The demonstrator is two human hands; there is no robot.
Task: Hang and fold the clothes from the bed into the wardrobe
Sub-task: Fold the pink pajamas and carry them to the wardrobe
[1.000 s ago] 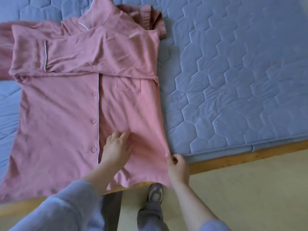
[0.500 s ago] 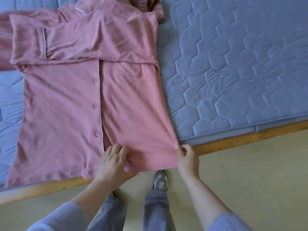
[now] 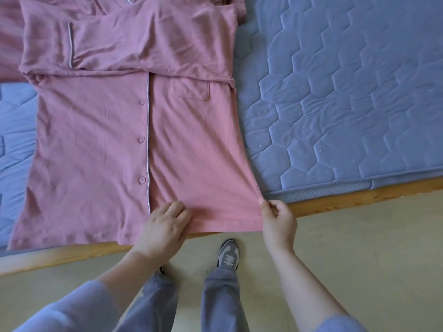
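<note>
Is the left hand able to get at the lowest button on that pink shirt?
Probably yes. The left hand rests flat on the shirt near the hem, and the lowest button lies uncovered just beyond its fingers, nothing between them.

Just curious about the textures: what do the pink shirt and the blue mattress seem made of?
The pink shirt: soft matte fabric, perhaps cotton jersey; it drapes and wrinkles finely. The blue mattress: padded, quilted textile, faintly shiny; stitched hexagons puff between seams.
</note>
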